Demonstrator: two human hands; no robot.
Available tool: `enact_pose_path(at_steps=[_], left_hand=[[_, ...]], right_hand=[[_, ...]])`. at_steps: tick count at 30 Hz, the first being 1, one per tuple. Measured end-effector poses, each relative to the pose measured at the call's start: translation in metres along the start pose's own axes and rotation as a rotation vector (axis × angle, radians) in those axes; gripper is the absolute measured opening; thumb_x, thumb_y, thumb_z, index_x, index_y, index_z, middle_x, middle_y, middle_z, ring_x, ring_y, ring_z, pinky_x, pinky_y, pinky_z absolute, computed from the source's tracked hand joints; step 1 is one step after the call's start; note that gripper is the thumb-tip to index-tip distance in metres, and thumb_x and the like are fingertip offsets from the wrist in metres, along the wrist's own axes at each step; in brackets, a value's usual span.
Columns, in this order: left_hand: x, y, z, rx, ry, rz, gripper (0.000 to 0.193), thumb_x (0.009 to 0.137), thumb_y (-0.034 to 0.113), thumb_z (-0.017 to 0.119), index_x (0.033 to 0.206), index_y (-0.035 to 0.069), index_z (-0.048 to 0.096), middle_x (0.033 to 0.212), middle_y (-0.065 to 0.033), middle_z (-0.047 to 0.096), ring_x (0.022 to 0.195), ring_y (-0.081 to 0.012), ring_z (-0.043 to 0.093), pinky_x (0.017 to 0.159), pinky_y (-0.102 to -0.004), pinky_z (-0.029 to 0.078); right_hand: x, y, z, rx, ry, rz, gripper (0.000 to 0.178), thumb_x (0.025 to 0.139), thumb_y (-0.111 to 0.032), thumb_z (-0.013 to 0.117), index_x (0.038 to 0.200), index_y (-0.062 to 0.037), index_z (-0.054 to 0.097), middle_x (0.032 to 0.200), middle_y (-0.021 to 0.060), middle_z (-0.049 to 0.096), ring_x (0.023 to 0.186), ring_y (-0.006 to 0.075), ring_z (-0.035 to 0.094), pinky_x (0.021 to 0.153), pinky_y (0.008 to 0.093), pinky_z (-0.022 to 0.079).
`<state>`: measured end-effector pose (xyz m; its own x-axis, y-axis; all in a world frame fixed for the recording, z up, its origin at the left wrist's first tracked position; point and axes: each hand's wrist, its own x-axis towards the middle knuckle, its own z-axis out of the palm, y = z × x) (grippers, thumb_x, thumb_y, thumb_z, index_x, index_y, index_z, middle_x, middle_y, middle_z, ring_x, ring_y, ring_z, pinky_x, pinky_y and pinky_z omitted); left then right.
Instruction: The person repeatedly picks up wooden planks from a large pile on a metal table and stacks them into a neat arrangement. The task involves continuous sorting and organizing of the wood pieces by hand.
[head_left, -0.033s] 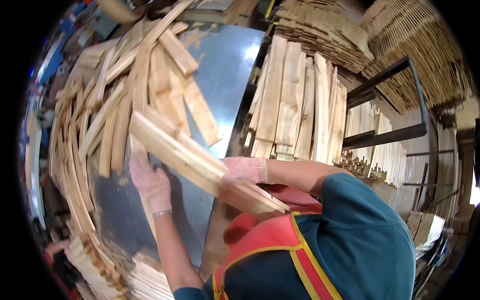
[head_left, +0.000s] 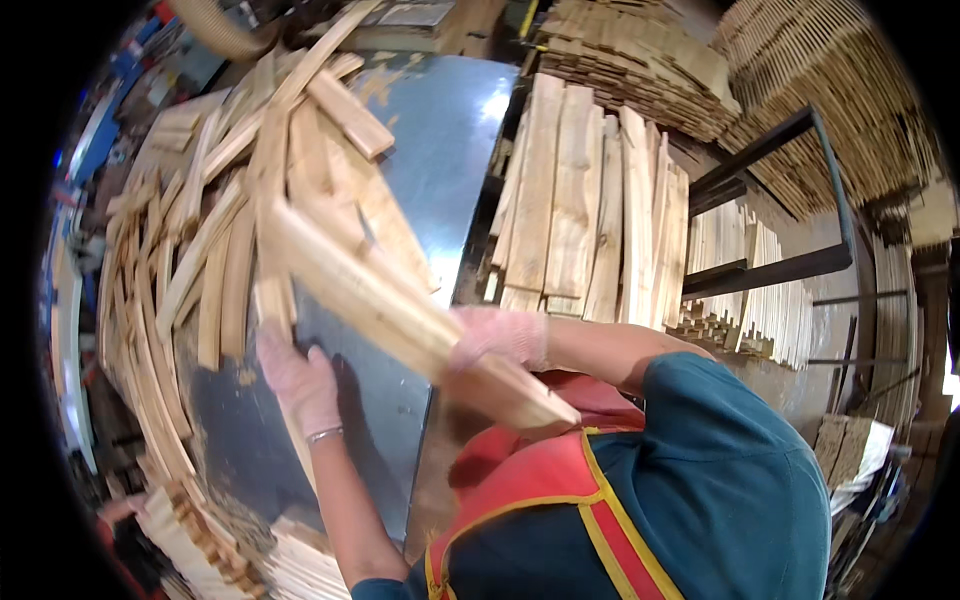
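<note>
And there the long pale wooden timber [head_left: 370, 305] slanted over the grey metal table [head_left: 445, 135], likely stiff, light, best gripped mid-length, the pink-gloved right hand [head_left: 497, 338] curling its fingers round the near half, the pink-gloved left hand's [head_left: 300, 385] seemingly closed round a narrow pale wooden strip [head_left: 272, 305].

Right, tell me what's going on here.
A person has both hands full: the gloved right hand grips slanting timber, blurred in this view, and the gloved left hand holds a board. A jumbled pile covers part of the metal table; planks lie side by side to its right.
</note>
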<state>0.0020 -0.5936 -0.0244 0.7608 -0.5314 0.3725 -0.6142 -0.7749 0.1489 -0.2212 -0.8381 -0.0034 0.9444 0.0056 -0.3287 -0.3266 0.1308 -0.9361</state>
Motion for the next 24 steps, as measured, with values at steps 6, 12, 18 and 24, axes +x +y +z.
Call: enact_pose_path(at_steps=[6, 12, 18, 24], left_hand=[[-0.018, -0.023, 0.027, 0.238, -0.480, -0.426, 0.102, 0.079, 0.042, 0.083, 0.162, 0.004, 0.038, 0.165, -0.0244, 0.040, 0.149, -0.0404, 0.043, 0.124, -0.0474, 0.036], [-0.019, -0.084, 0.028, 0.111, -0.396, -0.654, 0.109, 0.081, 0.042, 0.085, 0.169, 0.012, 0.029, 0.160, -0.0232, 0.048, 0.142, -0.0422, 0.051, 0.119, -0.0480, 0.043], [-0.020, -0.066, 0.030, -0.069, -0.481, -0.784, 0.106, 0.080, 0.035, 0.083, 0.168, 0.009, 0.029, 0.145, -0.0292, 0.062, 0.132, -0.0450, 0.062, 0.113, -0.0480, 0.048], [-0.071, -0.070, -0.007, -1.185, -0.688, -0.885, 0.043, 0.086, 0.019, 0.075, 0.122, -0.003, 0.070, 0.091, -0.0058, 0.072, 0.081, -0.0166, 0.068, 0.076, -0.0336, 0.055]], right_hand=[[-0.111, -0.044, -0.186, 0.273, 0.833, 0.099, 0.071, 0.070, -0.021, 0.086, 0.129, 0.0063, 0.058, 0.103, 0.0168, 0.069, 0.096, 0.0302, 0.069, 0.086, 0.0405, 0.062], [-0.137, 0.016, -0.286, 0.052, 1.230, 0.149, 0.067, 0.080, -0.030, 0.078, 0.134, 0.0047, 0.057, 0.105, 0.0157, 0.069, 0.100, 0.0251, 0.069, 0.095, 0.0375, 0.057], [-0.076, -0.010, -0.258, -0.717, 1.141, 0.746, 0.087, 0.082, -0.059, 0.065, 0.134, 0.0104, 0.062, 0.144, 0.0337, 0.059, 0.131, 0.0411, 0.062, 0.111, 0.0434, 0.049], [-0.089, -0.007, -0.239, -0.849, 0.955, 0.524, 0.076, 0.089, -0.059, 0.065, 0.143, -0.0060, 0.060, 0.142, 0.0221, 0.064, 0.129, 0.0360, 0.063, 0.110, 0.0458, 0.048]])
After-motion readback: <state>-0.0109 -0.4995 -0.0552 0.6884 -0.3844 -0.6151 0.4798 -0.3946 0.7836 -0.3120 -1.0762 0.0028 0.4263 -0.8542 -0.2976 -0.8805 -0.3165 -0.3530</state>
